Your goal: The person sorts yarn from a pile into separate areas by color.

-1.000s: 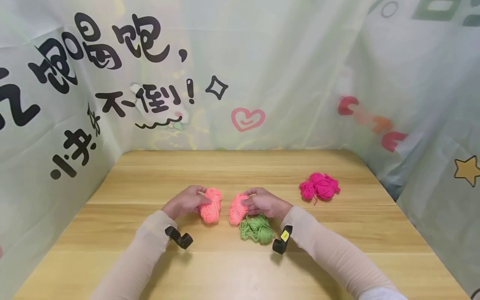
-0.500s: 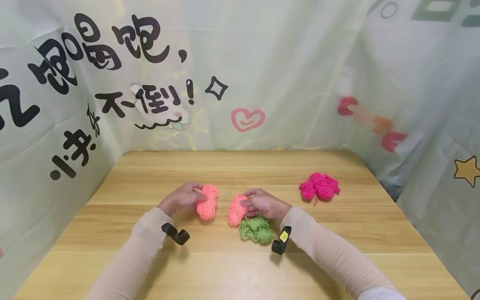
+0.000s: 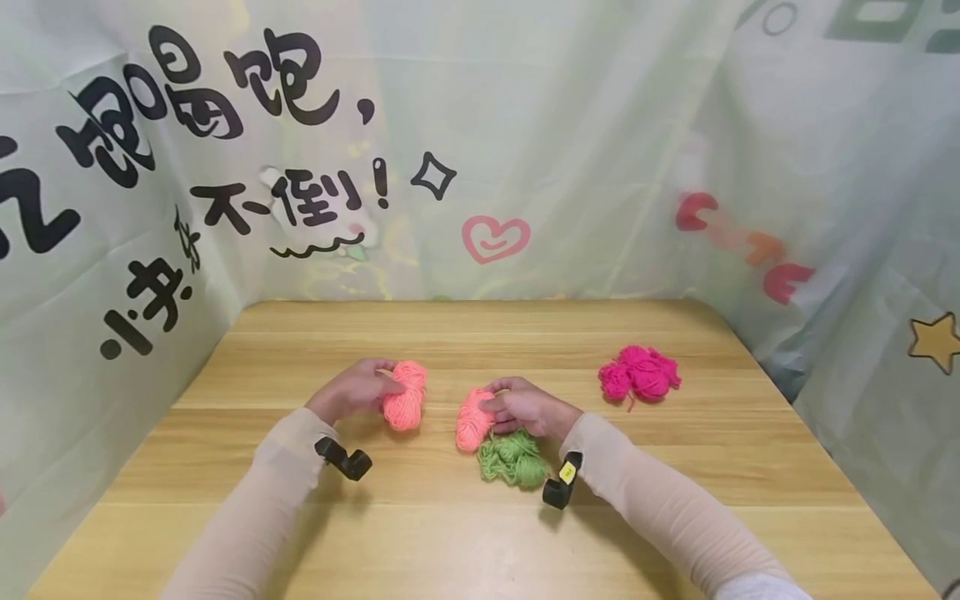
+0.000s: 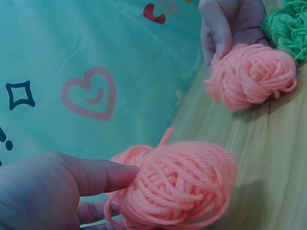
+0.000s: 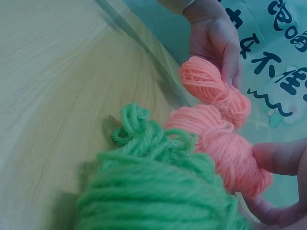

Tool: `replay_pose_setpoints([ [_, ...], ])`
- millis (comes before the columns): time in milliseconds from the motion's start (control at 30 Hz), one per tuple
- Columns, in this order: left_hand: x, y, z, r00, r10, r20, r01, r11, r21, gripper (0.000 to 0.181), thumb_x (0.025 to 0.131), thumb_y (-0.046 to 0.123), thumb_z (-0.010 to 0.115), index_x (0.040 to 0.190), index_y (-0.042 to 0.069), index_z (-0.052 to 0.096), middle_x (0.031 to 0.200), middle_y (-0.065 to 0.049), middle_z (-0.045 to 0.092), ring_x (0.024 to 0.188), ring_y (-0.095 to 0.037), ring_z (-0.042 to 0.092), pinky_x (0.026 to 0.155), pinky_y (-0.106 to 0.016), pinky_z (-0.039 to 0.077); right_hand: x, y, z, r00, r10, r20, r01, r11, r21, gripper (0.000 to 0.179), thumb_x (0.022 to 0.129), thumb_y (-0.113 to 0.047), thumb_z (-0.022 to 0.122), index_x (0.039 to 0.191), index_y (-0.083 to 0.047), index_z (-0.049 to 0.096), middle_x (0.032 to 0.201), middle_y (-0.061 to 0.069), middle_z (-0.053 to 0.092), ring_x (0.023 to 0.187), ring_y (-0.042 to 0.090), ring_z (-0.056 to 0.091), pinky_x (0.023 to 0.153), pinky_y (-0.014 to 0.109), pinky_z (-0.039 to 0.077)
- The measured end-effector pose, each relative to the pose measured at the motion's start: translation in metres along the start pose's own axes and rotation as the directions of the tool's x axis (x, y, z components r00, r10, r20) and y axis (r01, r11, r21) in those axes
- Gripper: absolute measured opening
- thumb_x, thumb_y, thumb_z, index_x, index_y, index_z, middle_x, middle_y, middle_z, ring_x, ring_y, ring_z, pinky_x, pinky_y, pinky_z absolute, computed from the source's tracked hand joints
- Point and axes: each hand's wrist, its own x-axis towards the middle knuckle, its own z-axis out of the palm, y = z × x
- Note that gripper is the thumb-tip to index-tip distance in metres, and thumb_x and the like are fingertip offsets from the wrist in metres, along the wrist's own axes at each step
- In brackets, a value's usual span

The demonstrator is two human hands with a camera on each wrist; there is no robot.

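In the head view my left hand (image 3: pixel 351 392) pinches a coral-pink skein of yarn (image 3: pixel 406 397) between thumb and fingers. The left wrist view shows the thumb pressing the near side of this left skein (image 4: pixel 180 184), and a shadow on the wood beside it. A short way to the right, my right hand (image 3: pixel 529 407) grips a second coral-pink skein (image 3: pixel 472 422) at its right side. Just below the right fingers lies a green skein of yarn (image 3: pixel 514 461), close against the second pink one. Some of the fingers are hidden behind the skeins.
A magenta bundle of yarn (image 3: pixel 642 374) lies farther right on the wooden table (image 3: pixel 480 542). Printed fabric (image 3: pixel 585 167) hangs behind the table and along both sides. Each wrist carries a small black camera mount.
The left hand has moved left and a little farther back with its coral-pink skein, widening the gap between the two pink skeins. The right hand has hardly moved.
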Motion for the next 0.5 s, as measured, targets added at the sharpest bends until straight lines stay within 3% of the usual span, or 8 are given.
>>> replay_pose_setpoints([
  [500,0.001,-0.009,-0.017,1.000,0.011,0.018,-0.010,0.998,-0.056,0.056,0.094,0.004,0.055,0.140,-0.015,0.028,0.095,-0.012,0.060,0.073,-0.015,0.060,0.069,-0.032,0.056,0.005,-0.003,0.001,1.000,0.003,0.013,-0.003,1.000,0.000,0.037,0.093,-0.005,0.061,0.125,0.006,0.046,0.094,0.011,0.063,0.079,0.020,0.063,0.075,0.036,0.056],
])
